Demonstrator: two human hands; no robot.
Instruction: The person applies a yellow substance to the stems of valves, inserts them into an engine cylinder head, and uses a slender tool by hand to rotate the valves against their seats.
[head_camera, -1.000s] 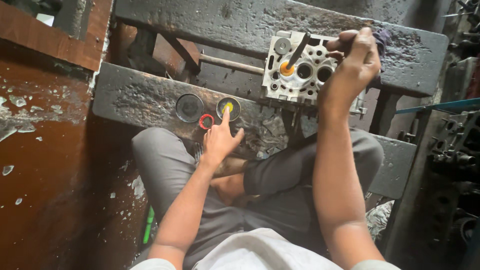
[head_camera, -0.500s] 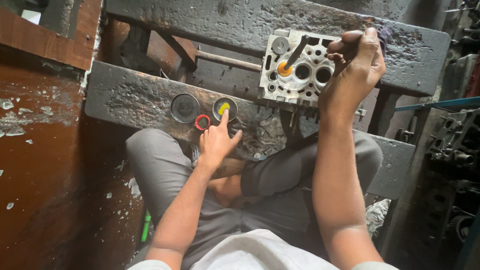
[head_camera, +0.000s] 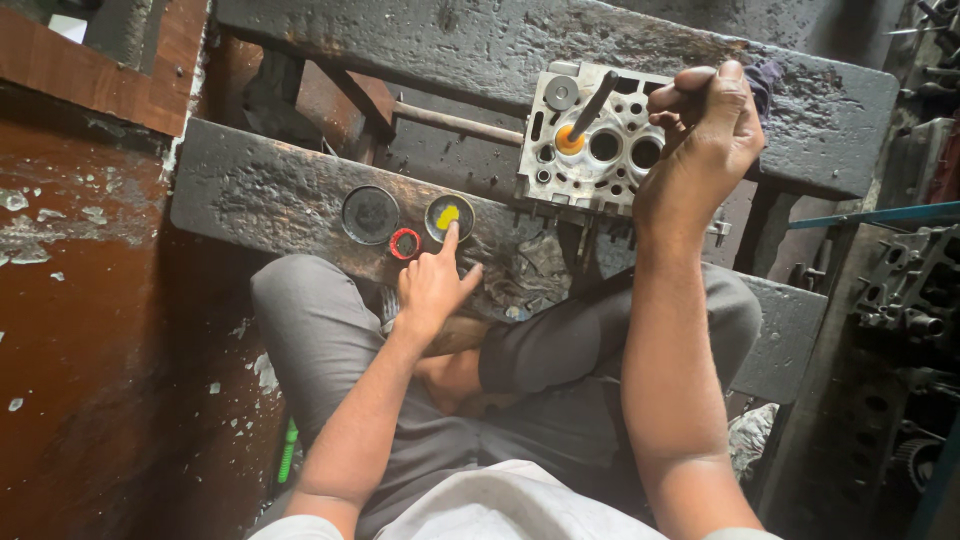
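A grey metal cylinder head (head_camera: 590, 140) with several round holes lies on dark greasy beams. My right hand (head_camera: 705, 125) grips a dark rod-like tool (head_camera: 592, 105) whose tip rests in a hole smeared with orange paste. My left hand (head_camera: 432, 285) points its index finger into a small round tin of yellow paste (head_camera: 449, 215) on the near beam. Beside that tin sit a red ring-shaped lid (head_camera: 405, 243) and a dark round lid (head_camera: 370, 214).
My legs in grey trousers are folded under the near beam (head_camera: 260, 190). A brown wooden surface (head_camera: 80, 300) lies at the left. Dark engine parts (head_camera: 905, 290) are stacked at the right, with a blue bar (head_camera: 880, 215) above them. A metal rod (head_camera: 450, 122) runs between the beams.
The view has shifted slightly. My left index finger stays at the yellow paste tin, and my right hand keeps the tool in the orange-smeared hole.
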